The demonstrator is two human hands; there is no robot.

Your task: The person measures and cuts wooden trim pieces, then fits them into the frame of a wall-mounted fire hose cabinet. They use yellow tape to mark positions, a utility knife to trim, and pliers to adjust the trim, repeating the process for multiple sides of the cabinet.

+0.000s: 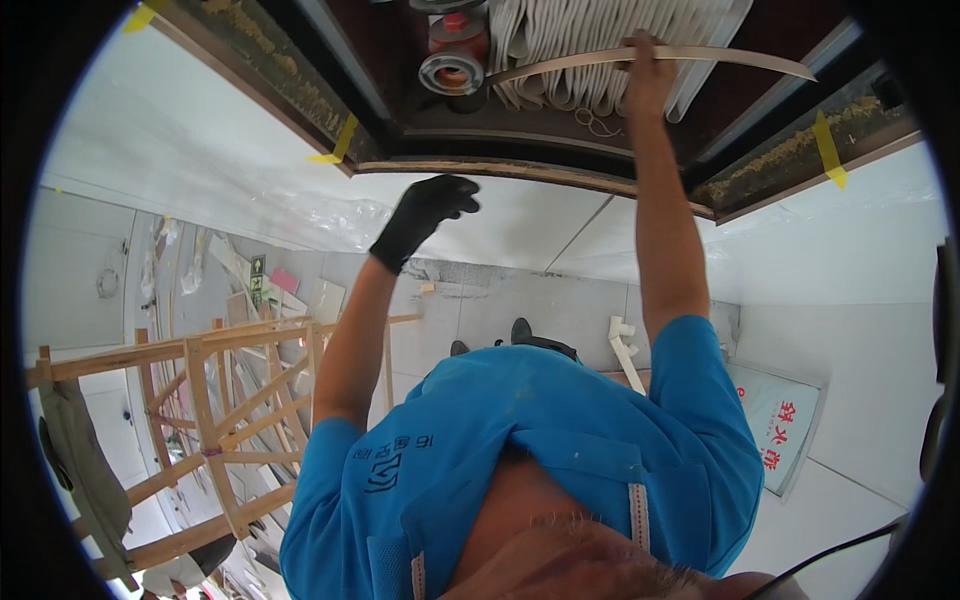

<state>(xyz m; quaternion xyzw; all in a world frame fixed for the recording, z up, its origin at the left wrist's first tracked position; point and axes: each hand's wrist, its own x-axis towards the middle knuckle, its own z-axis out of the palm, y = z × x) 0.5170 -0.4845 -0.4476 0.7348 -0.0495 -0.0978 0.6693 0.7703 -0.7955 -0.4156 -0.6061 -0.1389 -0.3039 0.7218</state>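
My right hand (650, 82) is bare and closed around a long, thin trim strip (572, 62). The strip spans the recessed cabinet's opening crosswise and looks bowed in this wide view. Behind it hangs a white folded fire hose (560, 30), and to the hose's left sits a red hydrant valve (458, 50). My left hand (428, 215) wears a black glove and holds nothing. Its fingers are loosely bent and apart, in front of the white wall just below the cabinet's lower frame edge (490, 170).
Yellow tape (828, 150) and rough dried adhesive mark the cabinet frame. A wooden trestle (205, 400) stands at left, near scattered boards and scraps. White pipe pieces (624, 350) lie on the floor by my feet, and a glass panel with red lettering (775, 425) lies at right.
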